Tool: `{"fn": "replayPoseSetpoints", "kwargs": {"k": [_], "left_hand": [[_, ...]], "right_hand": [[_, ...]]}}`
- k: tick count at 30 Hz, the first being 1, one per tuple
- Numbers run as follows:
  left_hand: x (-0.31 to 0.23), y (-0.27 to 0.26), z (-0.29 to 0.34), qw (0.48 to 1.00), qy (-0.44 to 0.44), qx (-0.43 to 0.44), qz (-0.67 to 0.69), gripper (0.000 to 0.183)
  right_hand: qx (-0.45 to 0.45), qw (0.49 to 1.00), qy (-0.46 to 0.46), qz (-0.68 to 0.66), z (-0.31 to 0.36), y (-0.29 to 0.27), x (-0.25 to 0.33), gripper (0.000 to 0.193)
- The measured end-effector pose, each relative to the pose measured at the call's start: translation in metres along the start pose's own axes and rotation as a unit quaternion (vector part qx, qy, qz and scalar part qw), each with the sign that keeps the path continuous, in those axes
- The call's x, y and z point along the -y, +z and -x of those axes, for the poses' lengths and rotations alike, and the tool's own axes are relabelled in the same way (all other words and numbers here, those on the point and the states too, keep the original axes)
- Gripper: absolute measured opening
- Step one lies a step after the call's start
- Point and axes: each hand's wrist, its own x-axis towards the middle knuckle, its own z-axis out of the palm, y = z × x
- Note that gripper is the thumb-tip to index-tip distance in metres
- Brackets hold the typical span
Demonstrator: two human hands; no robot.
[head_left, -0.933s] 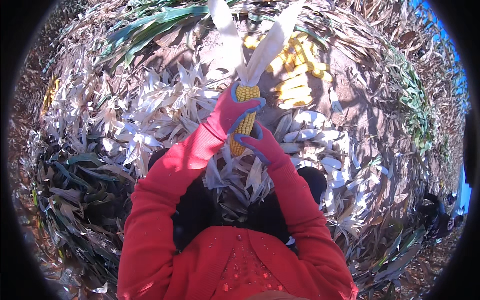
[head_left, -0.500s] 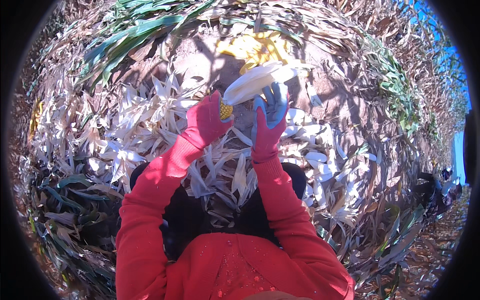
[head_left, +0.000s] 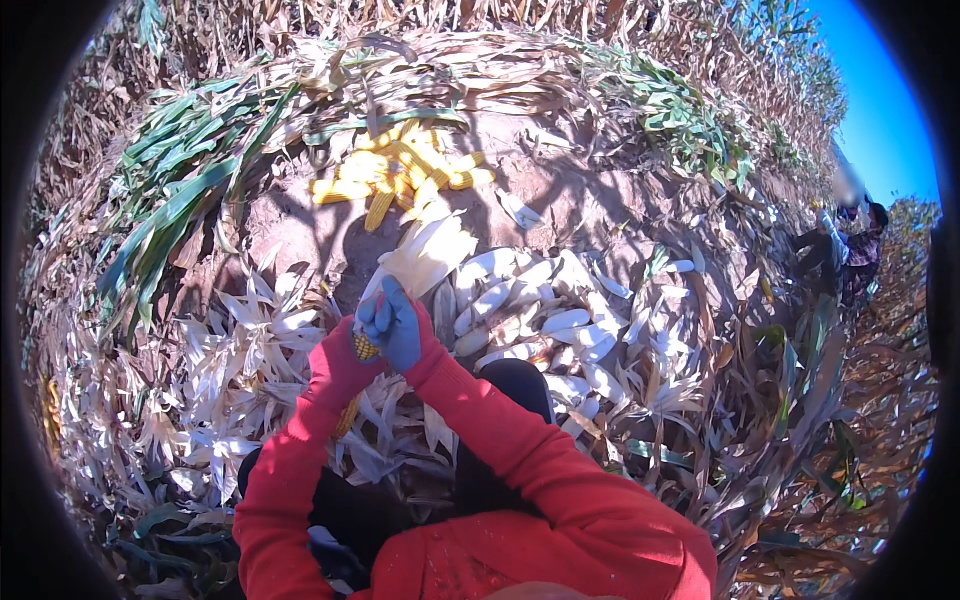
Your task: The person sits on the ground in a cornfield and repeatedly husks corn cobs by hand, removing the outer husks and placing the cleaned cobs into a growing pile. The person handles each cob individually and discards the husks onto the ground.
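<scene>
While the left hand (head_left: pixel 345 362) wraps around the cob (head_left: pixel 364 347), its fingers mostly turned from my view, the cob sits in front of the knees, tilted, its lower end (head_left: pixel 346 418) showing below the wrist. Left grip: closed on the cob. Right hand (head_left: pixel 394 328): fingers folded in on the husk (head_left: pixel 432 258), which spreads pale beyond the knuckles; the exact pinch is hidden.

Judgement on method: the left should stay firm and low, leaving the husk's base free; the right does best gathering all the leaves close to that base, then bending them sharply across the cob's end, rather than tugging at the loose tips.

Room, left to right. Green leaves (head_left: pixel 185 185) edge the far left side; loose husks (head_left: pixel 250 345) crowd the left forearm, soft and likely harmless to brush. Ahead, yellow cobs (head_left: pixel 405 165) lie in a loose pile, with dry stalks (head_left: pixel 490 75) bounding the ground behind. Bare soil (head_left: pixel 560 195) opens right of that pile, probably the easiest place for a wide pull. Nearer, pale ears (head_left: pixel 565 320) lie beside the right knee (head_left: pixel 520 385), limiting a low swing of the right elbow.
</scene>
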Motion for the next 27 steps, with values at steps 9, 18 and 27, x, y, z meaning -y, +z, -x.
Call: {"fn": "replayPoseSetpoints", "kwargs": {"k": [9,18,27], "left_hand": [[0.020,-0.027,-0.004,0.970,0.029,-0.001,0.240,0.058],[0.009,-0.101,-0.019,0.834,-0.056,-0.153,0.527,0.031],[0.010,-0.059,-0.015,0.740,-0.140,-0.034,0.657,0.039]], "right_hand": [[0.226,0.933,0.145,-0.240,0.026,0.031,0.038,0.059],[0.127,0.825,0.155,0.529,0.019,-0.003,0.012,0.043],[0.140,0.940,0.266,0.161,0.036,0.023,-0.024,0.047]]}}
